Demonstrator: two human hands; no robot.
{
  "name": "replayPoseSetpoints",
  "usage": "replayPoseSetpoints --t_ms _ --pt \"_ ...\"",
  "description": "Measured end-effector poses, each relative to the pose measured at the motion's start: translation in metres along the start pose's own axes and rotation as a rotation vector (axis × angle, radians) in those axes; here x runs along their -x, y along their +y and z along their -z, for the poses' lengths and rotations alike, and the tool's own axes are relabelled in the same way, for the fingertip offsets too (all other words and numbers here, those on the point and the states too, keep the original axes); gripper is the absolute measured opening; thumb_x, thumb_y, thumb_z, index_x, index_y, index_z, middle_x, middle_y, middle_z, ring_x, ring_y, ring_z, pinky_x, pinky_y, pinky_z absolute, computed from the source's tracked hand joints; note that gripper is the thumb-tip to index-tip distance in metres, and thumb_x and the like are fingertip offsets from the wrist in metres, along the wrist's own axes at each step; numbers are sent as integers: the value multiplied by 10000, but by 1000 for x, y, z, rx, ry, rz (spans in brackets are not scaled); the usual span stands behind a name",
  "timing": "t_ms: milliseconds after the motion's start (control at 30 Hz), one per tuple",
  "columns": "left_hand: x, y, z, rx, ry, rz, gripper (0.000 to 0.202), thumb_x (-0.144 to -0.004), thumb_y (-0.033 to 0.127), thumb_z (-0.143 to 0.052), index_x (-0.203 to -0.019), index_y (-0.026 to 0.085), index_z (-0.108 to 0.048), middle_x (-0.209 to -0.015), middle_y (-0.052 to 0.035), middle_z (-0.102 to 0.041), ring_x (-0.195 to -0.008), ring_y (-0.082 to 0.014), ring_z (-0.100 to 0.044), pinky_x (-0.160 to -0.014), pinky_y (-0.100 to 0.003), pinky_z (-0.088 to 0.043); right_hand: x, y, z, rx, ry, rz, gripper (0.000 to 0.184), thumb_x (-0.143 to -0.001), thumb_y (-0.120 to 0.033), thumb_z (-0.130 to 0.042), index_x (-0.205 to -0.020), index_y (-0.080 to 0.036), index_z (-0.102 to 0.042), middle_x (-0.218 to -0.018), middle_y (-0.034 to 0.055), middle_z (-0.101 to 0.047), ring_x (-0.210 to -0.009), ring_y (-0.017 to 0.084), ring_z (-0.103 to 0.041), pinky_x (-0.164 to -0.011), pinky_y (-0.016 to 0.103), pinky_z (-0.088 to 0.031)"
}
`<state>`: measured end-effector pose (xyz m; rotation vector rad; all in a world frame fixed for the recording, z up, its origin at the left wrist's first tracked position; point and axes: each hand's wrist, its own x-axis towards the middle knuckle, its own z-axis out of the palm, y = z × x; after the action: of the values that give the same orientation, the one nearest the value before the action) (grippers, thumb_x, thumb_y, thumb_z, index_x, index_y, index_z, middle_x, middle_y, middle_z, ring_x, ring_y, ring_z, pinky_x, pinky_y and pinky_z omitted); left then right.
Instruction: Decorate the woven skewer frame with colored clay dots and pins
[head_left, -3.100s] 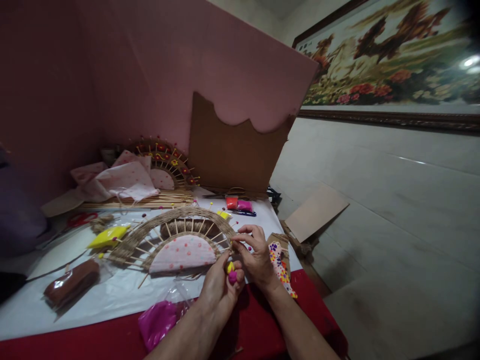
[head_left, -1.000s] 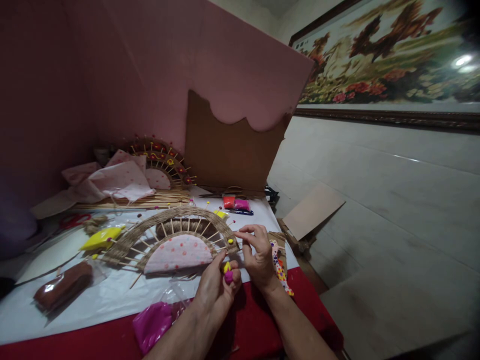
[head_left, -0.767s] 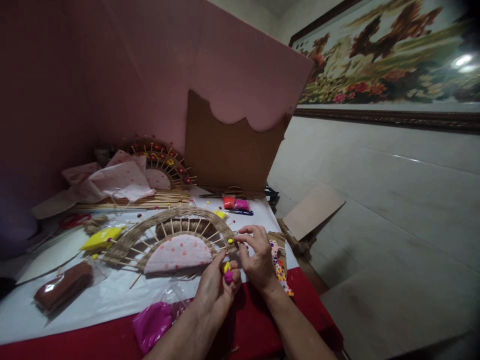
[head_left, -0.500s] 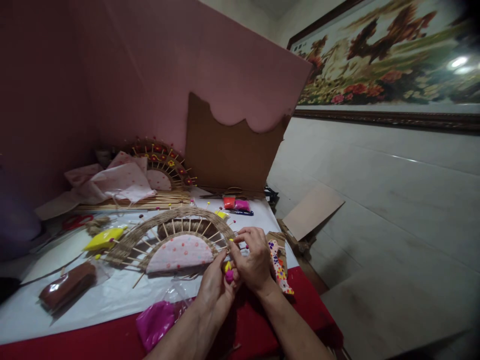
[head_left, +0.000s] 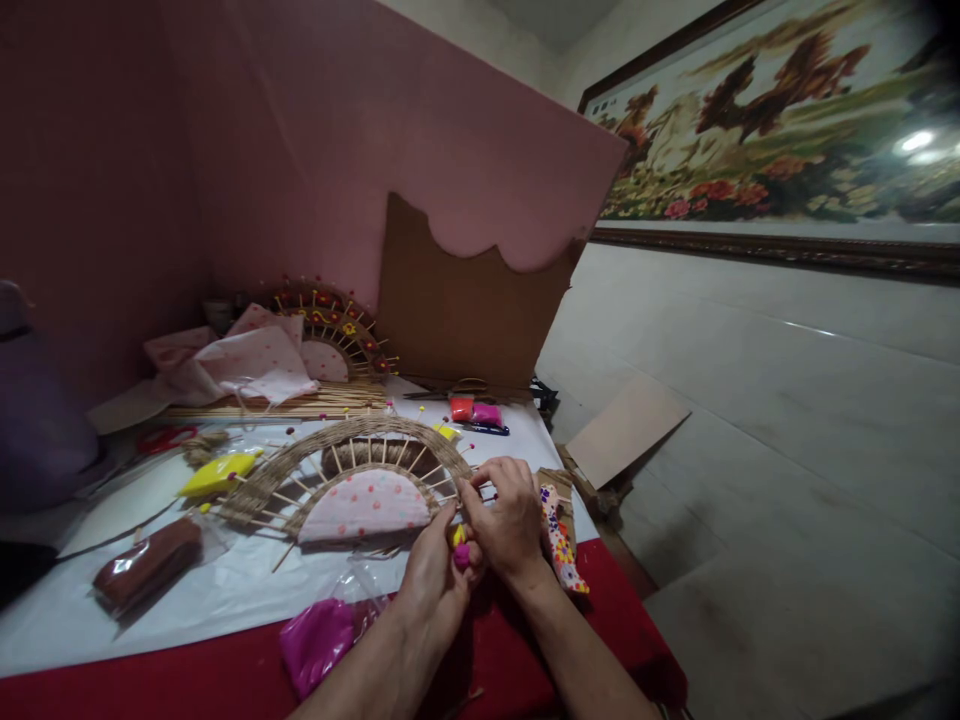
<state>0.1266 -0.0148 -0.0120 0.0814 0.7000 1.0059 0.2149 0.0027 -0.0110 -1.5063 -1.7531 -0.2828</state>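
Observation:
A half-round fan frame (head_left: 270, 486) of woven twine and thin sticks lies on the table, its centre covered by a pink dotted cloth panel (head_left: 364, 507). Coloured balls cap several stick ends. My left hand (head_left: 433, 568) is closed, holding a magenta lump of clay (head_left: 461, 555) and a yellow lump of clay (head_left: 457, 536) in its curled fingers; its thumb reaches the frame's right end. My right hand (head_left: 510, 518) is closed in a pinch at that same end. Whatever sits between its thumb and forefinger is hidden.
Bagged clay lies around: brown (head_left: 150, 565), yellow (head_left: 219, 473), magenta (head_left: 319, 645), and red (head_left: 462, 408) at the back. A decorated fan (head_left: 326, 360) and a brown cardboard sheet (head_left: 472, 300) stand behind. Right of my hands lies a flower-patterned piece (head_left: 561, 545).
The view has shifted slightly, showing more of the left side. My right fingers have drawn closer together, and the yellow ball seen at their tips is now hidden. My left hand keeps the clay.

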Motion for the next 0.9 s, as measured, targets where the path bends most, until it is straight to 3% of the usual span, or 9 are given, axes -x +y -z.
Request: replayPoseSetpoints --t_ms 300,533,900 --pt "-1 0 1 9 6 6 278 -902 251 -423 -643 155 -452 -387 53 -437 -261 -45 -385 -312 -131 -267 -1 -1 -1 -21 9 28 139 -747 -171 -636 -644 -200 -547 -747 24 -582 -795 206 -478 -719 323 -338" --pt "-1 1 4 -6 -29 66 337 -911 300 -402 -611 152 -443 -406 42 -436 -262 -45 -364 -298 -144 -237 1 4 3 -108 36 18 115 -826 -161 -540 -717 -191 -564 -772 40 -591 -818 209 -493 -748 336 -371" --pt "-5 -1 7 3 -46 58 242 -869 312 -483 -685 157 -462 -450 46 -462 -279 -48 -386 -307 -141 -242 0 5 3 -190 3 15 117 -746 -125 -607 -665 -197 -564 -761 33 -578 -808 211 -498 -734 346 -397"
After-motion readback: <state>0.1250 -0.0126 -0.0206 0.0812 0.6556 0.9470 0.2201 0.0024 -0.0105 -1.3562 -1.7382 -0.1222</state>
